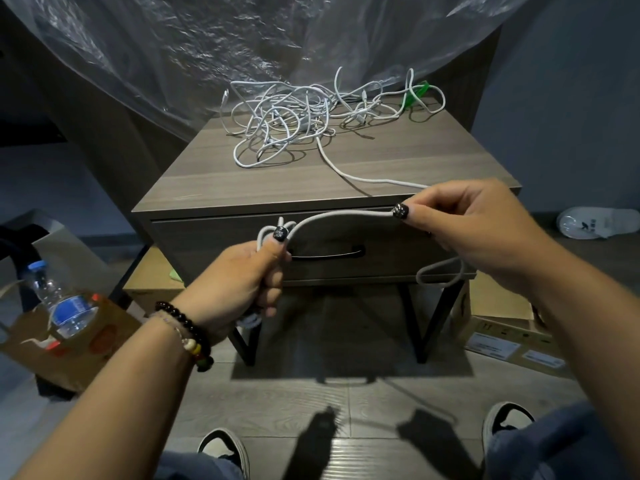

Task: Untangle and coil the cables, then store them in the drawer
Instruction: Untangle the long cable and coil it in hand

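A: Where is the cable being worked?

B: A grey cable [341,216] arcs across mid-frame between both hands. The left hand [239,278], lower centre, has its grip curled round a few loops of it, thumb pressed on top. The right hand [464,223], centre right, pinches the same cable between thumb and fingers.

A: And past the right hand?

B: One length runs up onto the surface [311,181] to the tangle [311,112] of white cables at upper centre. A loop hangs below the right hand; which end it belongs to I can't quite tell.

A: The drawer?

B: The drawer [346,237] sits closed just behind the hands, its dark handle [329,252] between them.

A: Anything else?

B: A bottle [59,299] in a paper bag [69,344] at lower left, boxes [509,337] at lower right.
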The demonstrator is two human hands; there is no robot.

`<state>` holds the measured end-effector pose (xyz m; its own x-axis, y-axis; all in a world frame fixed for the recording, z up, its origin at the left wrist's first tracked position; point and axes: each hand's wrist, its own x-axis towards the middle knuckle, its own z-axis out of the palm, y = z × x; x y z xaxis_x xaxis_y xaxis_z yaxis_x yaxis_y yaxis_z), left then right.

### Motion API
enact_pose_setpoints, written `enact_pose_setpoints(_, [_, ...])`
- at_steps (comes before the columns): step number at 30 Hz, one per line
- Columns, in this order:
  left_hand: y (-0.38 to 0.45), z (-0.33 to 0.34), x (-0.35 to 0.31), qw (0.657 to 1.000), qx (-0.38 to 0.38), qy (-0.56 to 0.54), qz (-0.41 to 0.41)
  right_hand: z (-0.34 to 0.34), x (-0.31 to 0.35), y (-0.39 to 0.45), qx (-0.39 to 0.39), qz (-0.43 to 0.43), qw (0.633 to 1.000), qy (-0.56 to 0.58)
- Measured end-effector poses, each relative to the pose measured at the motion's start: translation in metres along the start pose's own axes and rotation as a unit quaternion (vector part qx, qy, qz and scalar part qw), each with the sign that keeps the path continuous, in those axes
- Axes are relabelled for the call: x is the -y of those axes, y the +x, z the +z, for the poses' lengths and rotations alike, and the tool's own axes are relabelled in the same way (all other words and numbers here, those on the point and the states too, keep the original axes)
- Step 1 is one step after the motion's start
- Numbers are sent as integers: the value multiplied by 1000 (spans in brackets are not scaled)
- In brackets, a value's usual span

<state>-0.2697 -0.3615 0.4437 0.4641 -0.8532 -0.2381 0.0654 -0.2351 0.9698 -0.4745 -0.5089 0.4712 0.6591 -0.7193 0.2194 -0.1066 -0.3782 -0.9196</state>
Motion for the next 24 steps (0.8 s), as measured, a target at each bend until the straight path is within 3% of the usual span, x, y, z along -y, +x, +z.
enact_pose_setpoints(4, [-3,17,2,989,64,-125,-55,6,-1,0,-58,6,997,50])
enact_pose_setpoints(10, [-8,27,3,988,100,-102,-65,16,-4,1,-102,11,993,62])
enact_pose_setpoints(18, [-11,30,5,989,109,-96,-25,44,-9,-5,-85,67,987,115])
enact_pose_setpoints(24, [-12,29,-1,974,135,-182,-2,67,-12,-14,-40,108,992,52])
